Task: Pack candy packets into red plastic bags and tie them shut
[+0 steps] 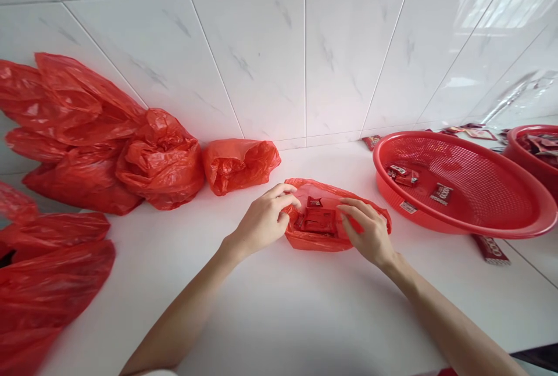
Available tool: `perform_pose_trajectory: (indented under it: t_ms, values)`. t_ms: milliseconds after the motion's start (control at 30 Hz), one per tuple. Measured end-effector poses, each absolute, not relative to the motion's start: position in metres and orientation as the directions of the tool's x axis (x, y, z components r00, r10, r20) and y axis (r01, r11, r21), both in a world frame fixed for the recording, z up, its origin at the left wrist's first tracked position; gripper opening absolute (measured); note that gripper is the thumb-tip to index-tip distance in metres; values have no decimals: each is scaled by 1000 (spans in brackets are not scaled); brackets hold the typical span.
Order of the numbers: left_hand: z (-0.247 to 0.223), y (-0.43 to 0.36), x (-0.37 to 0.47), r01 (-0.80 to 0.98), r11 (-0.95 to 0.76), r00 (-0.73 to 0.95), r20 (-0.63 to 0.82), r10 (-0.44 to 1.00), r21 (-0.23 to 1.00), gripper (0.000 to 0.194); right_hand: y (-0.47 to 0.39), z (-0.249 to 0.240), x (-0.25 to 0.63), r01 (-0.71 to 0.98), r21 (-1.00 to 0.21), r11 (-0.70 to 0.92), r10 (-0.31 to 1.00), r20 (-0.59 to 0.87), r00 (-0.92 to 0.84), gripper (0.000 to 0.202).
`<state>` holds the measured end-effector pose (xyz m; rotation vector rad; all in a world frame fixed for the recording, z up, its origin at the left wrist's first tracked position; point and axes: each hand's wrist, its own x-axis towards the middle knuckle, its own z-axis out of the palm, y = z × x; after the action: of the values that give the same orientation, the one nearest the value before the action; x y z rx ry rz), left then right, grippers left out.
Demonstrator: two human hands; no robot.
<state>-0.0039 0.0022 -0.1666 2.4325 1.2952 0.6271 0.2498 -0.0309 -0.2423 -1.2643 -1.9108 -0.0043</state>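
A red plastic bag (314, 243) lies on the white countertop with its mouth spread open. Several small red packets (320, 220) are inside it, partly overlapping. My left hand (264, 220) is at the bag's left rim, its fingers and thumb curled round the thin plastic. On the opposite side, my right hand (368, 231) has its bent fingers over the right part of the mouth, with red plastic between fingers and thumb. The right hand covers part of the bag's rim.
To the right stands a red perforated basket (514, 213) holding a few packets, beside a second red basket (518, 138). A dark red packet (490, 248) lies below the basket's rim. Bundled red bags (161, 161) line the left side. The tiled wall (261, 62) bounds the counter's back.
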Motion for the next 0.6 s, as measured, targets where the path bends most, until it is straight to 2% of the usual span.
perform_pose_trajectory:
  t_ms: [133,300,400,500,600]
  values:
    - [-167,3,-3,643,-554,423,357,832,529,38,-27,-238,257,842,-330,426,714,694,-89,21]
    - [-160,-1,-1,536,-616,246,591,768,578,24,-21,-251,264,900,-310,307,804,591,-71,21]
    - [-157,-1,-2,507,-626,179,638,749,592,25,-19,-260,263,895,-322,310,843,528,-102,22]
    - [-157,2,-4,556,-558,261,509,820,615,25,-20,-263,260,897,-323,303,863,491,-115,23]
    - [-161,5,-6,712,-430,393,193,899,554,34,-21,-263,258,899,-309,311,875,461,-144,20]
